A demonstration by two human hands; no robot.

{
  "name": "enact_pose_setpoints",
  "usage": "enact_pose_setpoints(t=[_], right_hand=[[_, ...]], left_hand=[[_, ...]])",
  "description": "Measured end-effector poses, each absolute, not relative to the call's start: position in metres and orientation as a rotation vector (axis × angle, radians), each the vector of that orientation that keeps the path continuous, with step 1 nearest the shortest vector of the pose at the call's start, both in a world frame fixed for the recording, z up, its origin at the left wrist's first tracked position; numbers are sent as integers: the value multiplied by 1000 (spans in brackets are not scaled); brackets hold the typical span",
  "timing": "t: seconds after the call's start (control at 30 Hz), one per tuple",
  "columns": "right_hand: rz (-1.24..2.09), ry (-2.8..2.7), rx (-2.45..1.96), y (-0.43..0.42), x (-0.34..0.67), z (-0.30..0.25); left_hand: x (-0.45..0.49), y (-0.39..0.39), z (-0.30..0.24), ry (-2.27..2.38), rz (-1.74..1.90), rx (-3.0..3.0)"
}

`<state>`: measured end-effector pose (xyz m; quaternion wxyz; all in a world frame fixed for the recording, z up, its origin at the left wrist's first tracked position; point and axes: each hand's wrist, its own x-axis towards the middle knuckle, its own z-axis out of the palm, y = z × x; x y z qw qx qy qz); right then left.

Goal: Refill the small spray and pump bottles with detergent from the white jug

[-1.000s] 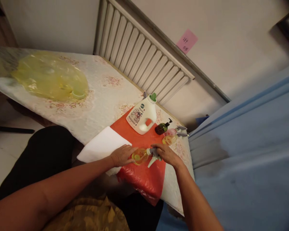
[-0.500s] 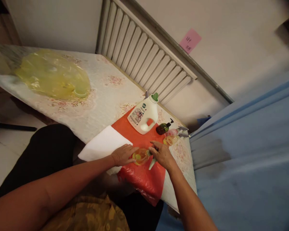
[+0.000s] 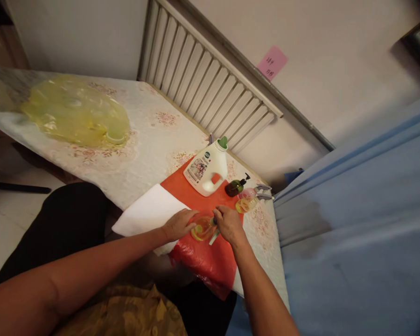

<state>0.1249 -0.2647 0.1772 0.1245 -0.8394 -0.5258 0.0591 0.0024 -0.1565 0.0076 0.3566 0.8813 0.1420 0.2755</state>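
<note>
A small spray bottle [image 3: 203, 228] with orange liquid lies on its side on a red plastic sheet [image 3: 210, 261]. My left hand [image 3: 178, 225] is wrapped on the bottle's body from the left. My right hand [image 3: 227, 224] is closed over the bottle's pale trigger head [image 3: 213, 237], whose lever pokes out below my fingers. Behind them stand a white detergent jug [image 3: 206, 168] with a green cap, a dark green pump bottle [image 3: 235, 186] and another orange spray bottle [image 3: 247, 202] lying beside it.
A white sheet [image 3: 145, 210] lies under the red one at the table's near edge. A crumpled yellow plastic bag [image 3: 73, 111] sits on the floral tablecloth [image 3: 150, 140] far left. A radiator [image 3: 206, 79] lines the wall; blue fabric [image 3: 353, 224] fills the right.
My right hand has slid left along the trigger head and closed over it, nearer my left hand. The bottle and my left hand have stayed where they were.
</note>
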Motion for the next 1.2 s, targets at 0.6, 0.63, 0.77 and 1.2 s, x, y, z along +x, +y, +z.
enact_pose_setpoints(t=[0.6,0.63,0.77,1.2], right_hand=[[314,-1469,-2147,-279,147,176],[325,-1482,-2119,-283,151,175],[374,-1703,-1997,-298,158,175],[216,-1926,-1989,-295,160,174]], left_hand=[[43,-182,64,376,733,2042],[43,-182,63,370,733,2037],[45,-183,59,383,739,2021],[43,-168,29,171,680,1833]])
